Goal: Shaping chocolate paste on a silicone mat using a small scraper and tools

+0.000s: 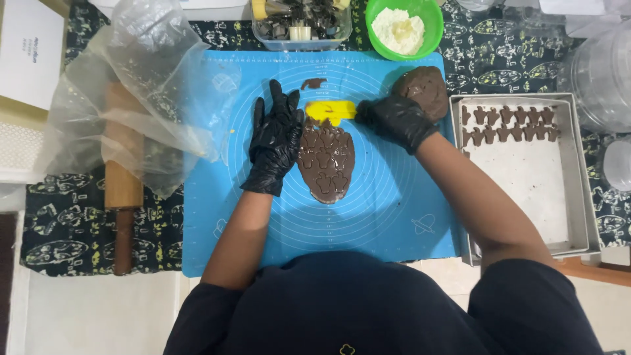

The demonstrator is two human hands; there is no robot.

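Two black-gloved hands work over the flat oval sheet of brown dough (327, 160) on the blue silicone mat (394, 210). The left hand (275, 139) lies open and flat beside the sheet; the right hand (396, 119) grips the yellow plastic cutter (330, 110) at the sheet's top edge. Pressed so near the stamped shapes, the cutter might tear them.

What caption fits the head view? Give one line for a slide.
Gloved right hand presses a yellow cutter into rolled chocolate dough; left hand rests beside it.

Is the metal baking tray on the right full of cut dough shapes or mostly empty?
Mostly empty. The baking tray holds only two short rows of brown cut shapes along its far edge.
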